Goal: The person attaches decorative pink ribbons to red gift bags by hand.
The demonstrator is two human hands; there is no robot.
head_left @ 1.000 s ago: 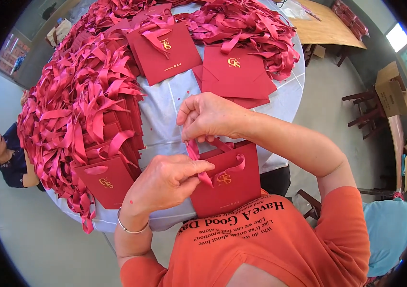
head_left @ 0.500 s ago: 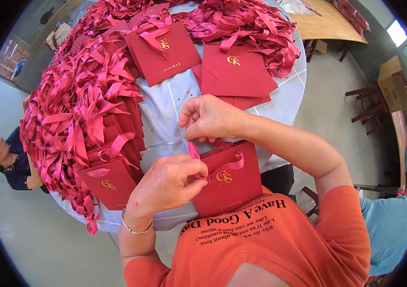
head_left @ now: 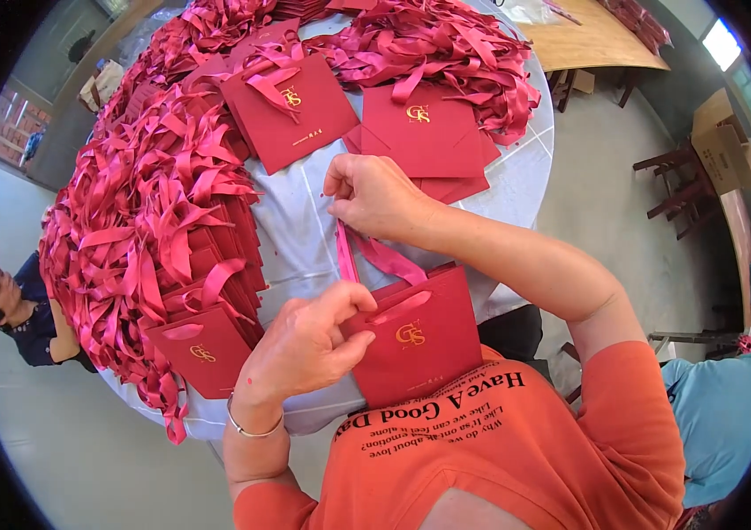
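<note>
A dark red paper gift bag point(head_left: 419, 349) with a gold emblem stands upright against my orange shirt. Its pink ribbon handle point(head_left: 393, 261) runs taut from the bag's top edge up to my right hand point(head_left: 380, 199), whose curled fingers pinch it above the bag. My left hand point(head_left: 305, 344), with a bangle at the wrist, is at the bag's upper left corner. Its thumb and forefinger are parted and no ribbon shows between them; whether they touch the bag's edge I cannot tell.
Stacked red bags with pink ribbons point(head_left: 141, 212) crowd the left of the round table. More flat bags point(head_left: 424, 132) lie beyond my right hand on the white tablecloth point(head_left: 291, 225). A person in a dark cap point(head_left: 18, 300) is at the left; cartons point(head_left: 721, 146) are at the right.
My right hand has moved up a little, drawing the ribbon straight out of the bag's top. The thumb and forefinger of my left hand have parted and let go of the ribbon.
</note>
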